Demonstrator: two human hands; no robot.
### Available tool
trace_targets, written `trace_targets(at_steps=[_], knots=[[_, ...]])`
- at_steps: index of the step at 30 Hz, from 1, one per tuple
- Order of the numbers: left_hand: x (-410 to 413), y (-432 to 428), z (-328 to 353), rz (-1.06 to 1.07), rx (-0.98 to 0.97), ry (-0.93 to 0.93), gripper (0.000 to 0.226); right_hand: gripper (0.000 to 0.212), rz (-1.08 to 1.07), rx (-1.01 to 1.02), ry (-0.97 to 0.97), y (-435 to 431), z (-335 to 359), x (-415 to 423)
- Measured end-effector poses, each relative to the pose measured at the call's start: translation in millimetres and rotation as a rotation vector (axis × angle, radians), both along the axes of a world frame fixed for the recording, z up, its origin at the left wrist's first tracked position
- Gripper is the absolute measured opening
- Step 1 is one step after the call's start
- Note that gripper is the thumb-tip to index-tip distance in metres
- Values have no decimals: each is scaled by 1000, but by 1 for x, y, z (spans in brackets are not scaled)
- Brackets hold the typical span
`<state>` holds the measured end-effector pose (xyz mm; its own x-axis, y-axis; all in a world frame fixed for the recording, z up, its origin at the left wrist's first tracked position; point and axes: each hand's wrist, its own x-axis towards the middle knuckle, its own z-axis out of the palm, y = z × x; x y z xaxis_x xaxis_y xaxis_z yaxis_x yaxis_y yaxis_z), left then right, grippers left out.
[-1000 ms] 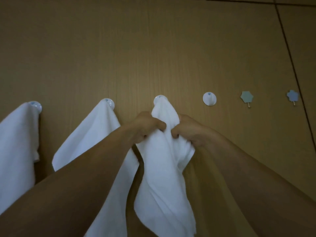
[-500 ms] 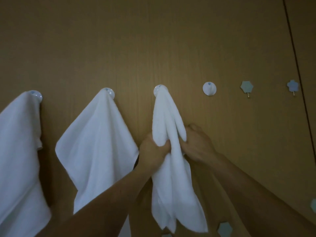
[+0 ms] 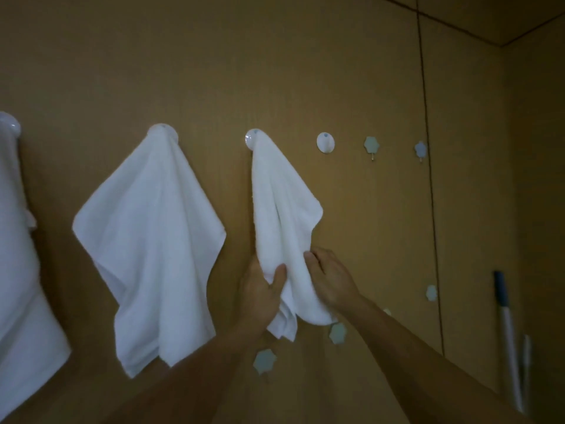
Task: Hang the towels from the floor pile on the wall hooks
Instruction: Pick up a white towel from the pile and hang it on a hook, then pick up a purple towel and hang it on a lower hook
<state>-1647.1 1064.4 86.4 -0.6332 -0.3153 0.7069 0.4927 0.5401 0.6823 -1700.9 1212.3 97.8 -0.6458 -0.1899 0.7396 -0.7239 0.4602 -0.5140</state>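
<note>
Three white towels hang in a row on a brown wood-grain wall (image 3: pixel 275 71), each draped from its own round white hook. The left towel (image 3: pixel 18 270) is cut off by the picture's edge and hangs from the first hook (image 3: pixel 9 127). The middle towel (image 3: pixel 149 240) spreads wide below the second hook (image 3: pixel 162 131). The right towel (image 3: pixel 281 209) falls in narrow folds from the third hook (image 3: pixel 251 139).

Both hands are low on the right towel, reaching up from below. The left hand (image 3: pixel 260 296) grips its left edge, the thumb curled over the front of the cloth and the fingers hidden behind it. The right hand (image 3: pixel 330 280) is just beside it, back to the camera, its bent fingers (image 3: pixel 310 260) dug into the right fold and holding it, with the towel's bottom bunched under the wrist.

To the right of the third hook a fourth round hook (image 3: pixel 325 142) is bare, and past it are two small flower-shaped hooks (image 3: pixel 371 145), also bare. More flower-shaped hooks (image 3: pixel 337 332) sit lower on the wall, below the hands. A pale pole with a blue grip (image 3: pixel 506 316) leans at the far right.
</note>
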Motion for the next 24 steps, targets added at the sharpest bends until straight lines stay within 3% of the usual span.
trace_targets(at_steps=[2, 5, 8, 11, 18, 24], knots=[[14, -4, -23, -33, -33, -50, 61, 42, -68, 9, -69, 5, -24, 21], [27, -9, -72, -67, -61, -268, 74, 47, -156, 46, -168, 21, -68, 63], [46, -3, -125, -50, -130, -517, 65, 54, -275, 115, -315, 43, -118, 112], [72, 24, -169, -132, -199, -675, 78, 56, -398, 172, -493, 74, -167, 160], [141, 121, -219, -450, -409, -761, 72, 53, -600, 206, -779, 154, -242, 281], [241, 211, -268, -644, -717, -800, 62, 48, -827, 182, -868, 217, -285, 427]])
